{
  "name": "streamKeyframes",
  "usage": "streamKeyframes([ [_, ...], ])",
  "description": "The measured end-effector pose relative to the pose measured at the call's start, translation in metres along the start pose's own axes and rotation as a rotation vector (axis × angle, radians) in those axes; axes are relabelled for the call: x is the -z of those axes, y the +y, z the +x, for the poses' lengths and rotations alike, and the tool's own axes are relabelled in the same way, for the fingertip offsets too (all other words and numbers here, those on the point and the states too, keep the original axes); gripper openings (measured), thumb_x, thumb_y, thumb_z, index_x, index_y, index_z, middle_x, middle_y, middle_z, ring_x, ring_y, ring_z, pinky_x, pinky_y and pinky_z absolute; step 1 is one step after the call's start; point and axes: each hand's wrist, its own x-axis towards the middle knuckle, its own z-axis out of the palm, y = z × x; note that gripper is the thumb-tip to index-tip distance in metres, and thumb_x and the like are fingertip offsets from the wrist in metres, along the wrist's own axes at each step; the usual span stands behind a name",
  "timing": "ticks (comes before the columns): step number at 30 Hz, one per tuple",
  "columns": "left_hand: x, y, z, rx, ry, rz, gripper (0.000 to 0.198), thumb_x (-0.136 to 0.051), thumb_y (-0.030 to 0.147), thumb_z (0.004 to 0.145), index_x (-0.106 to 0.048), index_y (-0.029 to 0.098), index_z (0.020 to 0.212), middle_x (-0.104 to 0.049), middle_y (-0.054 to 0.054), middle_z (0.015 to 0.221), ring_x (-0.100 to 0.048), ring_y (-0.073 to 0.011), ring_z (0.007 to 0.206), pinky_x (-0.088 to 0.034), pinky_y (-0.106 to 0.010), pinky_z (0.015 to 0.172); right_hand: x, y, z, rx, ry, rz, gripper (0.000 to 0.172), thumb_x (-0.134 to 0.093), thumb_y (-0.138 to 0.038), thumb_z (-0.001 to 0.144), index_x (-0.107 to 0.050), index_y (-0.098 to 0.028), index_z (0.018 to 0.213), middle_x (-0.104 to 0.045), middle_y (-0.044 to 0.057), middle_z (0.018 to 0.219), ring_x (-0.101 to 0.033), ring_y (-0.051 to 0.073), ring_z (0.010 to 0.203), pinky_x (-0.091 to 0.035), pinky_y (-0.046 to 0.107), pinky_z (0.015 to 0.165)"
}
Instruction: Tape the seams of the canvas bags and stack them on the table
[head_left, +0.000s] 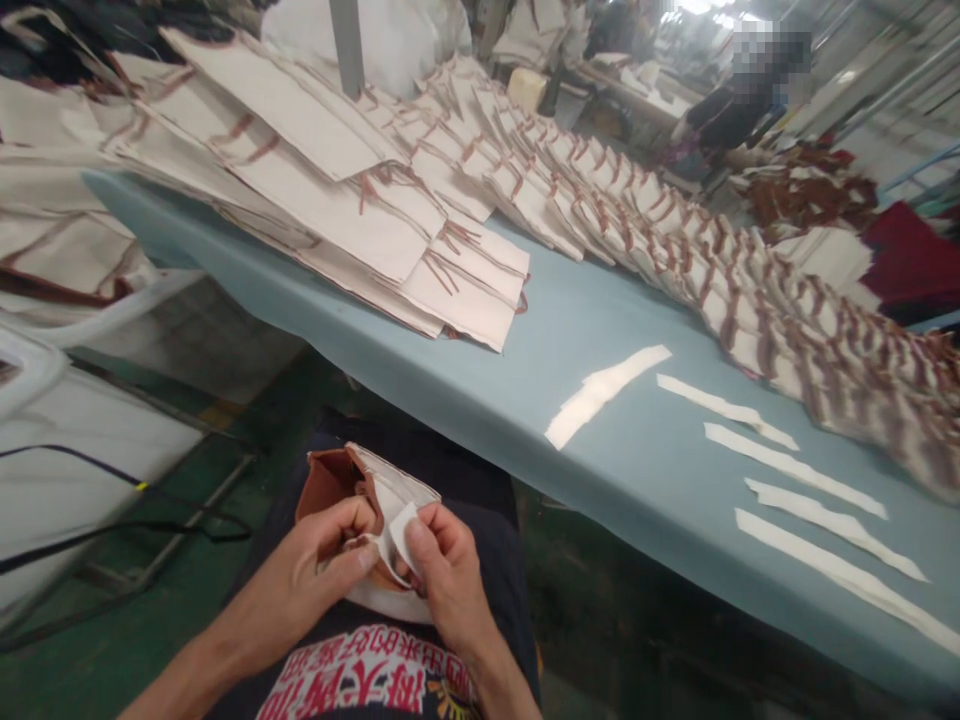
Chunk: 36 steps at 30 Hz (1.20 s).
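Cream and brown fabric forms the pouch (322,482) lying on the person's dark-clad lap (491,505), where the left hand (334,550) pinches the cloth at its opening and the right hand (448,560) grips a white piece (402,525) between thumb and fingers, near a teal-covered table (637,480) bearing cream strips (600,392).

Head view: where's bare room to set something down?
Blue tabletop: between the flat fabric stack and the wide white strip, and between that strip, the narrow strips and the near edge. Crowded: far side (overlapping pieces) and lap (left hand, right hand, fabric pouch).
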Motion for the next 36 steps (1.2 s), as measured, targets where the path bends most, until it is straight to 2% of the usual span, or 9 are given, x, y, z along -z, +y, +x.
streamKeyframes([
  [5,0.020,-0.014,-0.013,0.051,-0.129,0.120,0.046,-0.066,0.064,0.108,-0.082,0.022,0.096,-0.086,-0.004,0.094,-0.078,-0.0261,0.089,-0.059,-0.029,0.079,-0.007,0.015,-0.003,-0.048,-0.039,-0.026,0.077,-0.078,-0.099,0.085,-0.058,-0.024,0.082,-0.057,-0.005,0.061,-0.035,0.009,0.051,-0.030,0.023,0.050],
  [10,0.031,-0.022,-0.012,0.107,-0.021,0.155,0.051,-0.072,0.067,0.101,-0.081,0.020,0.085,-0.084,-0.005,0.084,-0.073,-0.0235,0.076,-0.055,-0.027,0.069,-0.008,0.014,-0.003,-0.013,-0.031,-0.088,0.075,-0.077,-0.096,0.086,-0.061,-0.023,0.082,-0.055,-0.004,0.067,-0.040,0.012,0.060,-0.035,0.025,0.057],
  [13,0.024,-0.011,-0.007,0.049,0.082,0.146,0.054,-0.072,0.068,0.099,-0.076,0.020,0.076,-0.075,-0.001,0.072,-0.064,-0.0191,0.067,-0.049,-0.025,0.063,-0.003,-0.002,-0.006,0.050,0.030,-0.141,0.062,-0.081,-0.079,0.093,-0.065,-0.021,0.081,-0.057,-0.003,0.072,-0.043,0.013,0.067,-0.036,0.025,0.063],
  [16,0.012,0.007,-0.001,-0.044,0.137,0.118,0.053,-0.069,0.066,0.103,-0.079,0.020,0.079,-0.075,-0.001,0.073,-0.062,-0.0182,0.067,-0.048,-0.024,0.062,0.007,-0.035,-0.017,0.183,0.124,-0.292,0.043,-0.078,-0.057,0.101,-0.069,-0.020,0.082,-0.061,-0.003,0.074,-0.047,0.013,0.069,-0.036,0.025,0.065],
  [19,0.000,0.028,0.005,-0.115,0.129,0.081,0.049,-0.066,0.061,0.108,-0.082,0.021,0.085,-0.072,0.001,0.073,-0.060,-0.0163,0.064,-0.046,-0.023,0.059,0.012,-0.075,-0.034,0.295,0.127,-0.468,0.034,-0.072,-0.046,0.103,-0.069,-0.020,0.080,-0.056,-0.005,0.065,-0.042,0.011,0.058,-0.029,0.025,0.054],
  [24,-0.012,0.061,0.013,-0.142,0.056,0.068,0.049,-0.067,0.059,0.104,-0.078,0.022,0.074,-0.059,0.004,0.063,-0.048,-0.0139,0.055,-0.038,-0.022,0.048,0.009,-0.123,-0.044,0.284,0.040,-0.561,0.033,-0.071,-0.044,0.099,-0.065,-0.022,0.075,-0.048,-0.008,0.057,-0.034,0.009,0.051,-0.023,0.025,0.048],
  [27,-0.016,0.070,0.017,-0.106,0.042,0.024,0.052,-0.069,0.062,0.100,-0.069,0.022,0.066,-0.048,0.005,0.058,-0.040,-0.0128,0.052,-0.032,-0.022,0.045,0.008,-0.132,-0.036,0.227,0.024,-0.622,0.034,-0.070,-0.046,0.099,-0.064,-0.023,0.075,-0.054,-0.006,0.059,-0.040,0.010,0.053,-0.027,0.025,0.051],
  [33,-0.020,0.073,0.020,0.024,0.013,-0.064,0.055,-0.069,0.071,0.093,-0.066,0.021,0.069,-0.044,0.006,0.058,-0.034,-0.0123,0.054,-0.028,-0.023,0.047,0.005,-0.125,-0.028,0.152,0.081,-0.706,0.037,-0.067,-0.053,0.097,-0.061,-0.024,0.074,-0.059,-0.004,0.063,-0.046,0.013,0.057,-0.030,0.027,0.055],
  [36,-0.021,0.075,0.021,0.024,0.016,-0.053,0.056,-0.067,0.071,0.092,-0.061,0.023,0.065,-0.041,0.007,0.057,-0.032,-0.0124,0.053,-0.026,-0.025,0.047,0.005,-0.122,-0.029,0.168,0.102,-0.713,0.036,-0.066,-0.052,0.097,-0.059,-0.025,0.075,-0.058,-0.004,0.063,-0.047,0.014,0.057,-0.030,0.028,0.055],
])
